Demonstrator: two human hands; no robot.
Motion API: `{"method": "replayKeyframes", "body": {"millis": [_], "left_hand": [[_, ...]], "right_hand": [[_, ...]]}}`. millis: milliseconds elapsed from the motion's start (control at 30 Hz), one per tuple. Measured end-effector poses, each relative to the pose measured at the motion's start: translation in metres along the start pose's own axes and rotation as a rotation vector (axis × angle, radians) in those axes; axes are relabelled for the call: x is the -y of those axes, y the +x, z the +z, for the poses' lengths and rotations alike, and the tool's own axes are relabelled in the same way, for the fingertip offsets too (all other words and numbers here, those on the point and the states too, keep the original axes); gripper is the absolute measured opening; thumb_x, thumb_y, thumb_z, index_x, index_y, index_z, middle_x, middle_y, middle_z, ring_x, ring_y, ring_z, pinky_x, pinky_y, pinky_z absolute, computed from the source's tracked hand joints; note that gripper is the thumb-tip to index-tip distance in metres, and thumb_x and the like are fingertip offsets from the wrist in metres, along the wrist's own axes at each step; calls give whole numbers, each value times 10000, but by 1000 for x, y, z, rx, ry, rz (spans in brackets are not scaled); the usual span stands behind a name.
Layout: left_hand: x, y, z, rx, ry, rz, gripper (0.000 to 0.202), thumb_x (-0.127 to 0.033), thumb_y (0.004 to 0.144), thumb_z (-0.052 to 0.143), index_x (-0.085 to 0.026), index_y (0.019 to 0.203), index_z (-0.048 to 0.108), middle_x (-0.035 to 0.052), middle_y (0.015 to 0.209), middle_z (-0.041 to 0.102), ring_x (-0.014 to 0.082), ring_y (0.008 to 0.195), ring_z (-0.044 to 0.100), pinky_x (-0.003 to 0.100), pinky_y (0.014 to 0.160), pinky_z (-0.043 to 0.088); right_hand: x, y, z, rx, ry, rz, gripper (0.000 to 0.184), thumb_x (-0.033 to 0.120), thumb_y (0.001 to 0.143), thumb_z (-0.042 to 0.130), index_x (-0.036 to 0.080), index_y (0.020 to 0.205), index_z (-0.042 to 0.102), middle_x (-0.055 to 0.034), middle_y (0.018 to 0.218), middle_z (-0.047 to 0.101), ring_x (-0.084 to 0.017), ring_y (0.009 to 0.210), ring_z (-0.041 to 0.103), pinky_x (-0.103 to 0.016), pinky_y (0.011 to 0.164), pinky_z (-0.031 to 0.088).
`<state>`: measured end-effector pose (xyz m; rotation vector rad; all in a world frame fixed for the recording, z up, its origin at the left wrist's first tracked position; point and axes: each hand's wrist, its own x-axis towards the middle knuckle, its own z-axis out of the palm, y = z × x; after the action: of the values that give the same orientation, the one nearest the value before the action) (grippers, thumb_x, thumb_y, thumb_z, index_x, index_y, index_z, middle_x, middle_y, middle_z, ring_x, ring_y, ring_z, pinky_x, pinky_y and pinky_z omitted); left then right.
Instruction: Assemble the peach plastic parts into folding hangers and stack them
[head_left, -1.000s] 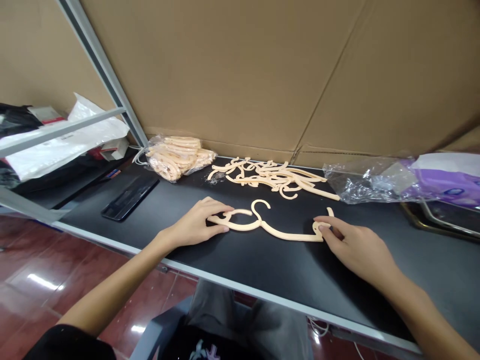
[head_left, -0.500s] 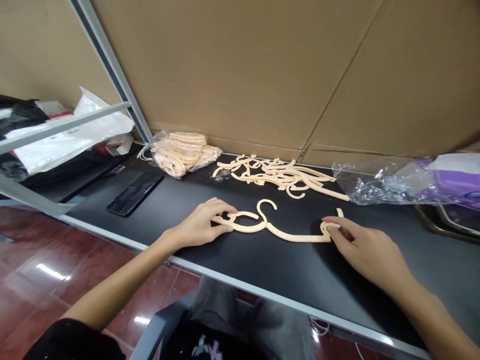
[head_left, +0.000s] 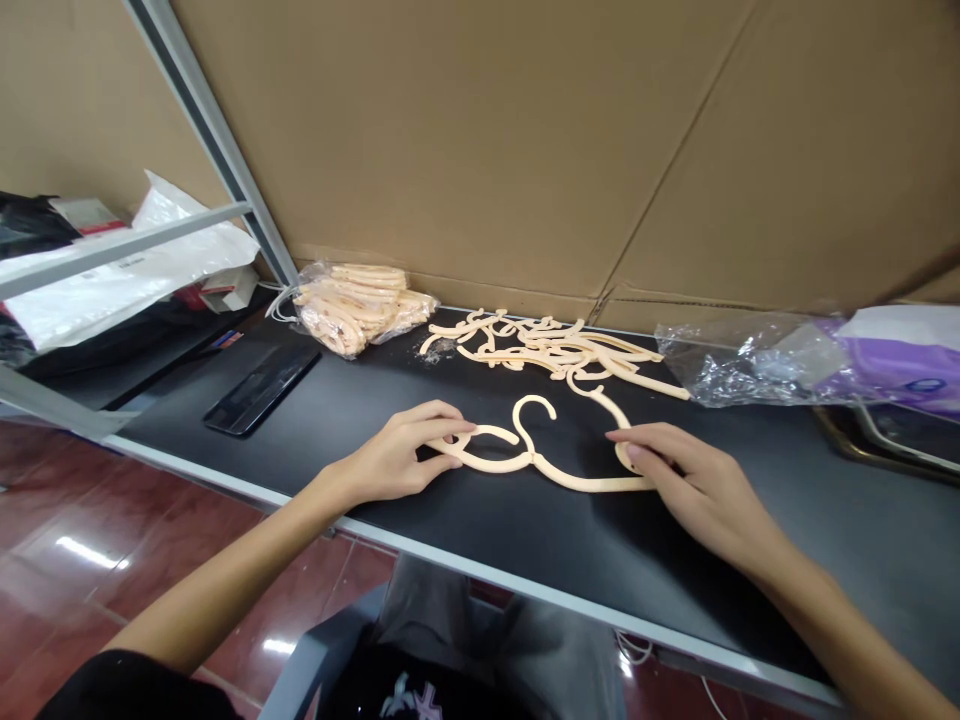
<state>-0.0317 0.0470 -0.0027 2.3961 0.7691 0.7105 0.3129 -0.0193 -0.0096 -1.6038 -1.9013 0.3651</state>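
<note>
A cream plastic clothes hanger (head_left: 533, 458) with a curved hook at its middle is held low over the black table. My left hand (head_left: 401, 448) pinches its left end, beside a small curved arm that points inward. At the other end, my right hand (head_left: 694, 475) has its thumb and fingers closed on the hanger's right tip. There another curved arm (head_left: 613, 408) stands up and leans inward; its lower part is partly behind my fingers. Beyond the hanger lies a loose pile of cream hanger parts (head_left: 555, 345).
A clear bag of cream pieces (head_left: 360, 305) sits at the back left, with a dark phone (head_left: 262, 390) in front of it. Clear and purple plastic packaging (head_left: 810, 360) lies on the right. A metal shelf post (head_left: 217, 130) rises at the left, and cardboard (head_left: 480, 150) stands behind.
My right hand has moved a little left, and the curved arm in it has swung inward above the hanger. My left hand keeps its grip in nearly the same place.
</note>
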Motion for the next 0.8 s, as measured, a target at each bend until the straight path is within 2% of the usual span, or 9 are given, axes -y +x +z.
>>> {"method": "replayKeyframes", "body": {"millis": [100, 233, 433, 600, 800], "left_hand": [[0, 0, 0, 2, 1, 0, 345, -169, 912, 628, -185, 1256, 650, 108, 1178, 629, 168, 976, 640, 312, 879, 547], [-1, 1, 0, -11, -1, -11, 349, -155, 904, 634, -181, 1251, 656, 104, 1173, 637, 170, 991, 643, 325, 917, 544], [-1, 1, -2, -12, -23, -18, 340, -171, 903, 641, -187, 1242, 662, 103, 1174, 644, 173, 999, 645, 323, 908, 547], [0, 1, -3, -1, -24, -15, 375, -187, 907, 641, -183, 1282, 635, 106, 1165, 627, 165, 978, 635, 317, 881, 551], [-2, 1, -2, 1, -36, 9, 363, -154, 907, 622, -190, 1267, 638, 99, 1142, 617, 161, 962, 627, 307, 843, 547]], "right_hand": [[14, 0, 4, 78, 27, -56, 314, 445, 903, 581, 258, 1127, 697, -62, 1073, 722, -225, 967, 688, -353, 870, 551], [22, -4, 8, 119, 13, -79, 511, 441, 852, 677, 254, 1318, 584, -59, 1065, 711, -214, 928, 688, -350, 835, 576], [20, -9, 8, 210, 41, -177, 402, 434, 881, 667, 271, 1248, 657, -67, 1105, 693, -221, 995, 667, -380, 884, 583], [20, -9, 7, 178, 55, -166, 396, 414, 882, 660, 246, 1240, 657, -80, 1169, 688, -233, 1032, 679, -384, 907, 581], [25, -8, 7, 148, 53, -196, 372, 377, 887, 653, 258, 1240, 654, -68, 1145, 695, -221, 994, 685, -373, 894, 582]]}}
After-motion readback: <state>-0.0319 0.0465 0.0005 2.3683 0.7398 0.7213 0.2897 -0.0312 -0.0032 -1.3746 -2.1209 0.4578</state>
